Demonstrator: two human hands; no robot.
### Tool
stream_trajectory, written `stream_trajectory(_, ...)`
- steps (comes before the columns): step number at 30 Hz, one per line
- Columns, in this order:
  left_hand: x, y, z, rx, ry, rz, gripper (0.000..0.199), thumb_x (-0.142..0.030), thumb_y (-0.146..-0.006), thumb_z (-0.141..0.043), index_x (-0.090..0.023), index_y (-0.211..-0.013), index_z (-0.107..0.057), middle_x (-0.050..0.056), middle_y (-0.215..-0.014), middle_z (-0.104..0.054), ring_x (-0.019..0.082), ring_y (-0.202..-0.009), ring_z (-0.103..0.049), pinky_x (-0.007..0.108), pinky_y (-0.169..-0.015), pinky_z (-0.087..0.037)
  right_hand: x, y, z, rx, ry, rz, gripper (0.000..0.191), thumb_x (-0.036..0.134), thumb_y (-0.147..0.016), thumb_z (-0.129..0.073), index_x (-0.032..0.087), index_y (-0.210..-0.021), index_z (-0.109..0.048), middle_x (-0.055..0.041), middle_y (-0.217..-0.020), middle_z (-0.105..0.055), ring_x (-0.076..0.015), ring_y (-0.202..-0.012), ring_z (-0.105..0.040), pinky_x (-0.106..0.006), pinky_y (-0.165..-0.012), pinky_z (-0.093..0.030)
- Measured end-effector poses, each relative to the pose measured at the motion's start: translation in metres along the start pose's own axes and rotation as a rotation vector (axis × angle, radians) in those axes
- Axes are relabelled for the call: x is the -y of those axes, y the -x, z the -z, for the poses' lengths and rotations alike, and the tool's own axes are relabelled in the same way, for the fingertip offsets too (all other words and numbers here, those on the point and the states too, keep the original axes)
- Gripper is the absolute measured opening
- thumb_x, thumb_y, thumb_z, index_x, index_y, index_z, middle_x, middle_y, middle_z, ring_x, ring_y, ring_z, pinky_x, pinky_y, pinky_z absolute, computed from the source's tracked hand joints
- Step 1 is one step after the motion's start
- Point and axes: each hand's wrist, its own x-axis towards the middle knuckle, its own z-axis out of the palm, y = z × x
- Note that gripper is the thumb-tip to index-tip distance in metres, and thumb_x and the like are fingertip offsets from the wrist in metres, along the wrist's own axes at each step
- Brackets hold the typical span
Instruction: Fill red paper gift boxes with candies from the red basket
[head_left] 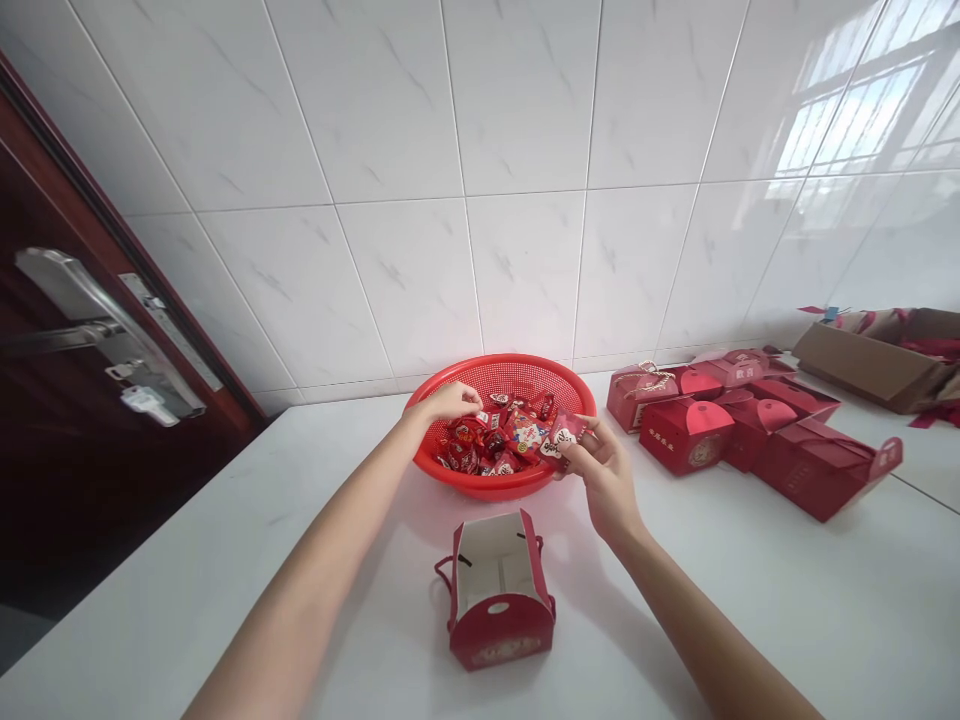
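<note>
A red plastic basket [495,486] stands by the wall with many red-wrapped candies [491,440] inside. Over its right rim, my right hand [606,478] grips a red candy packet [562,438] with white lettering between thumb and fingers. My left hand [452,402] reaches over the basket's left side, fingertips pinched together above the candies; whatever they hold is too small to make out. In front of the basket, between my forearms, sits an open red gift box [501,640] with cord handles at its sides. Its pale inside shows no candy.
Several red gift boxes [688,436] are clustered on the white table [360,640] to the right. Behind them, a brown cardboard box [870,370] holds red pieces. A tiled wall [525,260] bounds the back, and a dark door [67,420] with a metal handle stands at left.
</note>
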Motion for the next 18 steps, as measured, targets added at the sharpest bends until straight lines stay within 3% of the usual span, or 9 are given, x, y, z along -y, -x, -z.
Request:
stream_trajectory(4,0.002,0.000,-0.001,0.098,-0.170,0.080,0.026,-0.036,-0.098,-0.064,-0.017,-0.116,-0.068,0.008,-0.119,-0.068,0.022,-0.100,-0.068,0.039,-0.086,-0.059,0.001,0.001,-0.001,0.002,0.014,0.004,0.036,0.037,-0.067,-0.082,0.022,-0.095,-0.064,-0.0012,-0.081,-0.071,-0.0182,-0.069,-0.063,-0.029,-0.055,-0.050)
stream_trajectory(7,-0.003,0.002,-0.001,0.103,-0.234,0.066,0.028,-0.036,-0.099,-0.063,-0.018,-0.119,-0.066,0.008,-0.125,-0.066,0.023,-0.105,-0.067,0.042,-0.089,-0.059,0.002,0.001,-0.001,-0.013,0.012,0.003,0.037,0.037,-0.066,-0.082,0.022,-0.094,-0.064,-0.0012,-0.080,-0.071,-0.0183,-0.069,-0.063,-0.029,-0.055,-0.051)
stream_trajectory(11,-0.009,0.001,-0.004,0.084,-0.268,0.024,0.020,-0.022,-0.087,-0.070,-0.020,-0.107,-0.073,0.007,-0.117,-0.072,0.022,-0.104,-0.068,0.032,-0.086,-0.056,0.001,0.001,-0.002,-0.025,0.001,0.016,0.034,0.035,-0.067,-0.080,0.022,-0.094,-0.064,-0.0006,-0.081,-0.071,-0.0179,-0.069,-0.062,-0.029,-0.055,-0.050)
stream_trajectory(14,-0.007,-0.001,-0.005,0.065,-0.281,0.002,0.030,-0.019,-0.074,-0.072,-0.024,-0.104,-0.076,0.005,-0.116,-0.075,0.024,-0.106,-0.069,0.026,-0.079,-0.053,0.001,0.002,-0.002,-0.040,-0.002,0.019,0.034,0.035,-0.067,-0.080,0.023,-0.094,-0.064,-0.0007,-0.080,-0.071,-0.0180,-0.069,-0.062,-0.029,-0.055,-0.050)
stream_trajectory(18,-0.005,-0.004,-0.005,0.046,-0.294,-0.014,0.038,-0.021,-0.067,-0.069,-0.024,-0.105,-0.076,0.005,-0.115,-0.077,0.026,-0.106,-0.069,0.024,-0.077,-0.053,0.001,0.001,-0.001,-0.077,0.001,0.041,0.033,0.035,-0.067,-0.080,0.022,-0.092,-0.063,-0.0011,-0.079,-0.071,-0.0181,-0.068,-0.061,-0.029,-0.055,-0.049)
